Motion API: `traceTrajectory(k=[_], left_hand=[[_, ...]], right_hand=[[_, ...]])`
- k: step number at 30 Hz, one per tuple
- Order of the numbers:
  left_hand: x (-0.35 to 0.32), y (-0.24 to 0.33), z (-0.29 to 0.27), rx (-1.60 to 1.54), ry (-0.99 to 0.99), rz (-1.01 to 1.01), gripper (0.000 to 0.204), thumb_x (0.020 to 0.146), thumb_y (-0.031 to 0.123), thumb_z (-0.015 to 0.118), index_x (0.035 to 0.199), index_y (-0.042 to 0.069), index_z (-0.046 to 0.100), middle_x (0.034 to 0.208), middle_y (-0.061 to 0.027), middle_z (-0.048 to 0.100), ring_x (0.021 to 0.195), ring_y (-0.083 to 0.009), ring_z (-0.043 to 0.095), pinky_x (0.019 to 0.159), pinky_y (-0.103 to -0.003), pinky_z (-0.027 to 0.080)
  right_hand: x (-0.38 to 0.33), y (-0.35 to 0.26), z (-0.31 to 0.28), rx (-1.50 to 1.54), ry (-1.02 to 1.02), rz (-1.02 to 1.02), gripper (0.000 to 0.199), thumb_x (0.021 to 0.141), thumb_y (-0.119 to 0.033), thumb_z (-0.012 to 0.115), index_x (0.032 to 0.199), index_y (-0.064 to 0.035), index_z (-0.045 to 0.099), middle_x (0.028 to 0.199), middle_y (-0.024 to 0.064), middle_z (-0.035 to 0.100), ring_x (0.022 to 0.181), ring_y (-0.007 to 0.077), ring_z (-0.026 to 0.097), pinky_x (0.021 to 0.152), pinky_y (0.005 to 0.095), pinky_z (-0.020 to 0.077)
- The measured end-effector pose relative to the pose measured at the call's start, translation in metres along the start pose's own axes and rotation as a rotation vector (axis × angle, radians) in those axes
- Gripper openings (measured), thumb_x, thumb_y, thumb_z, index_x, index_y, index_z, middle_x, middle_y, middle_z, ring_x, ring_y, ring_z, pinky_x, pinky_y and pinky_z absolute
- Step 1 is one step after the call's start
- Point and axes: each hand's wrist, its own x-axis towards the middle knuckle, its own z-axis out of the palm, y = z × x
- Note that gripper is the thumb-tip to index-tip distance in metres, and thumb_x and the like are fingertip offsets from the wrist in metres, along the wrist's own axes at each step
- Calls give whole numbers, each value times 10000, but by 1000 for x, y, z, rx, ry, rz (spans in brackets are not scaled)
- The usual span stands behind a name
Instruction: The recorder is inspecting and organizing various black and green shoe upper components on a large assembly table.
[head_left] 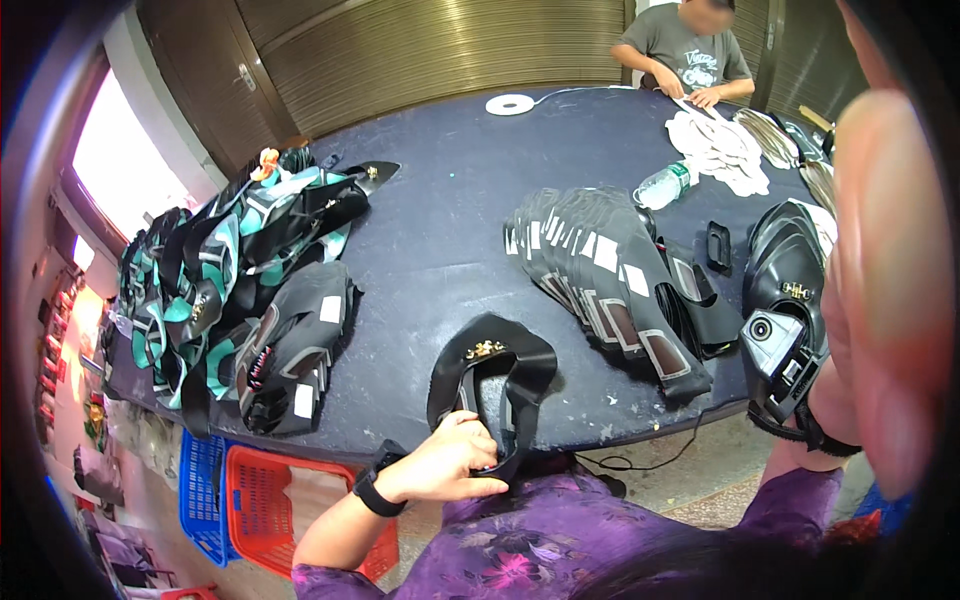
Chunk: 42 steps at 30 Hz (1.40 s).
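Black loop [525, 372], lower centre at counter [430, 250] edge, long axis up frame from nearer left hand [452, 462], fingers clamped on its lower end; right hand [885, 260], right edge, blurred: grip I cannot tell.

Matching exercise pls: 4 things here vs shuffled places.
Things
1. Left hand
2. White roll
3. Clear bottle
4. Orange-red basket

Places
A. On its side, next to the white fabric
B. Below the table, alongside a blue basket
C. At the near end of a black piece with a gold-coloured ornament
D. Flat near the table's far edge

Pairs: 1-C, 2-D, 3-A, 4-B
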Motion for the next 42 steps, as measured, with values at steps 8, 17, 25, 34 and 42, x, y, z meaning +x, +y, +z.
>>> traceTrajectory(k=[8,17,25,34,42], left_hand=[[0,0,5,39,-13,4,254,729,310,647,675,73,570,736,-30,517,803,-200,499,924,-428,225],[-1,4,7,86,15,-24,218,748,277,633,740,64,584,743,-28,555,815,-174,528,921,-455,265],[-13,6,-1,-110,219,-138,241,764,249,632,788,21,559,758,-56,532,789,-203,518,962,-404,242],[-24,9,1,-258,277,-24,189,772,209,614,794,39,534,738,-27,476,781,-167,492,993,-445,170],[-25,-1,8,-385,313,44,119,758,151,606,822,52,590,789,-20,551,855,-166,512,992,-440,142]], right_hand=[[2,13,3,23,-11,47,532,796,-352,543,1115,63,450,1084,153,506,995,249,504,859,358,407],[5,35,29,21,-54,143,497,799,-320,549,1091,73,463,1046,145,529,962,224,524,843,338,414],[-99,110,23,-167,-235,1029,334,842,-142,515,1115,41,460,1039,113,536,938,198,529,843,305,408],[-211,219,25,744,550,1005,305,898,-196,418,1151,-29,455,1146,93,515,1047,212,490,934,381,353],[-201,239,52,1117,535,1212,312,890,-255,432,1106,-45,513,1078,104,566,968,217,560,847,375,454]])
